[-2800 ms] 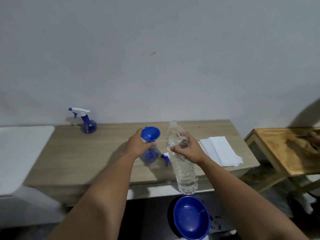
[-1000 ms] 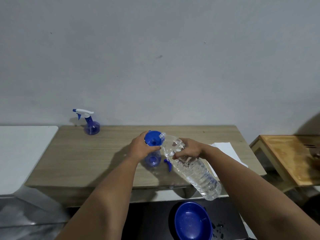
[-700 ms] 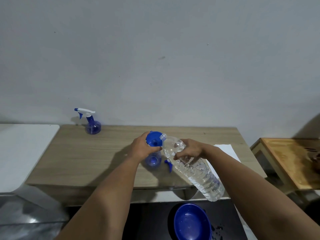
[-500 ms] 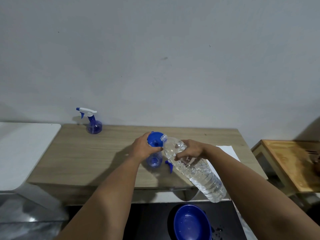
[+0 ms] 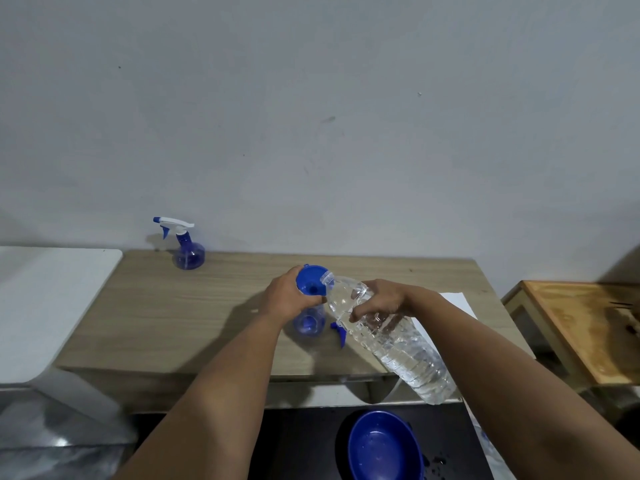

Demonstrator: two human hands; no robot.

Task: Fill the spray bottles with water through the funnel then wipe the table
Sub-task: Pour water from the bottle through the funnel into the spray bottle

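Against a bare grey wall (image 5: 311, 116), at a pale wooden table (image 5: 173, 323), we look down on a pour in progress, and we read it from the near edge outward. Nearest us, below the table edge, a blue bowl (image 5: 384, 445) waits on a dark surface. Above it our right hand (image 5: 377, 301) is clenched around the shoulder of the clear water bottle (image 5: 391, 336), which tilts mouth-down toward the blue funnel (image 5: 311, 284); the bottle's base overhangs the near edge. We judge it heavy with water, thin-walled and easy to crush, perhaps slick if wet, so the grip belongs on the ribbed upper body near the neck, firm but not squeezing. Our left hand (image 5: 289, 299) grasps the funnel's rim, steadying it over the open spray bottle (image 5: 308, 325) that stands on the table beneath; that small bottle looks light and apt to tip. Its removed trigger head (image 5: 339, 332) lies just beside it, and white paper (image 5: 457, 301) shows behind the right wrist. Farthest back, a second spray bottle (image 5: 187, 249), cap on, stands by the wall. Compared with 2.8 seconds ago, the water bottle has gone from upright and near the funnel to tipped, its mouth at the funnel's rim; both grips are unchanged. Whether water is flowing we cannot tell.
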